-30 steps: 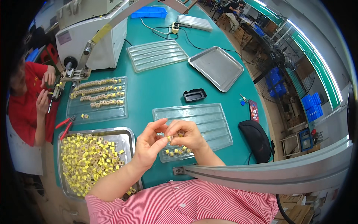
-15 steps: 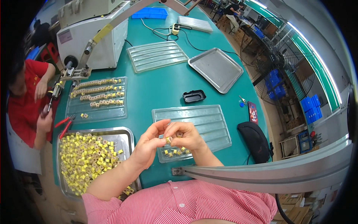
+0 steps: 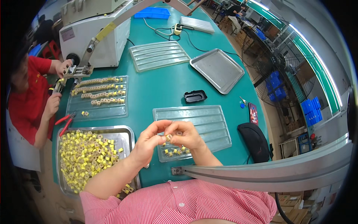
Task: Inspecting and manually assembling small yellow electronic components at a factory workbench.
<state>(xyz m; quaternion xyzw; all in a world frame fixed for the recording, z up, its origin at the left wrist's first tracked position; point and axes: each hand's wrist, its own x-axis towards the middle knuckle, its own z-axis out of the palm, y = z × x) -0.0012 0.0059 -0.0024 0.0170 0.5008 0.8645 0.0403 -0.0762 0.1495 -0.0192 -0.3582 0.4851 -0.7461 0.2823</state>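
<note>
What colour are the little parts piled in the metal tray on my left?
Yellow, with pale bodies; the small parts show in the head view.

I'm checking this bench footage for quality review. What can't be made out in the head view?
- Yellow part: mostly covered by the left hand and right hand; its shape is unclear.
- Clear tray: near corner hidden behind both hands.
- Metal tray of yellow parts: near edge hidden by the left forearm.

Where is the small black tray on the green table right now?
In the head view, the small black tray lies near the table's middle, just beyond the clear ribbed tray in front of the hands and nearer than the empty metal tray.
</note>
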